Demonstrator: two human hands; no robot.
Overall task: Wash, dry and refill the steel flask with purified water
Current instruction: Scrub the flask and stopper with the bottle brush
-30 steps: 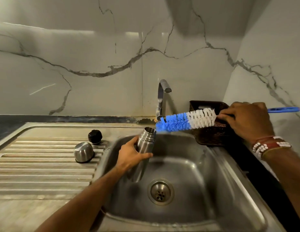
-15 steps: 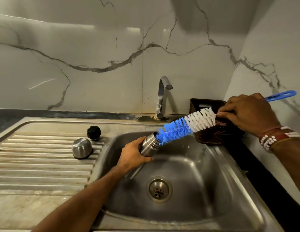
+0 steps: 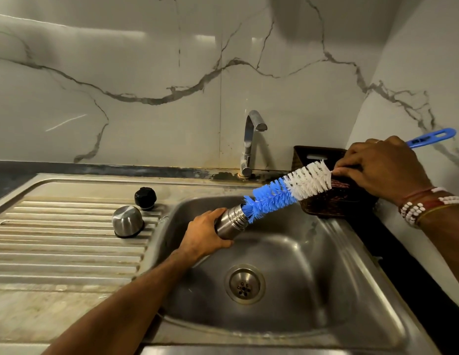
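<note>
1. The left hand (image 3: pixel 204 237) is wrapped round the flask (image 3: pixel 231 222), held tilted over the sink (image 3: pixel 325 252), with its mouth just past the grip, up and to the right.
2. A second ago the flask stood upright with the brush (image 3: pixel 287 192) beside it. Now the blue tip is in the mouth, so I judge inside scrubbing is starting.
3. The right hand (image 3: pixel 382 167) grips the brush behind the white bristles.
4. The cap (image 3: pixel 127 221) and stopper (image 3: pixel 145 198) lie on the drainboard (image 3: pixel 57 239).

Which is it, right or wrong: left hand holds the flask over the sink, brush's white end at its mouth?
Wrong: head view shows the blue end of the brush at the mouth of the flask; the left hand holds it over the sink.
</note>
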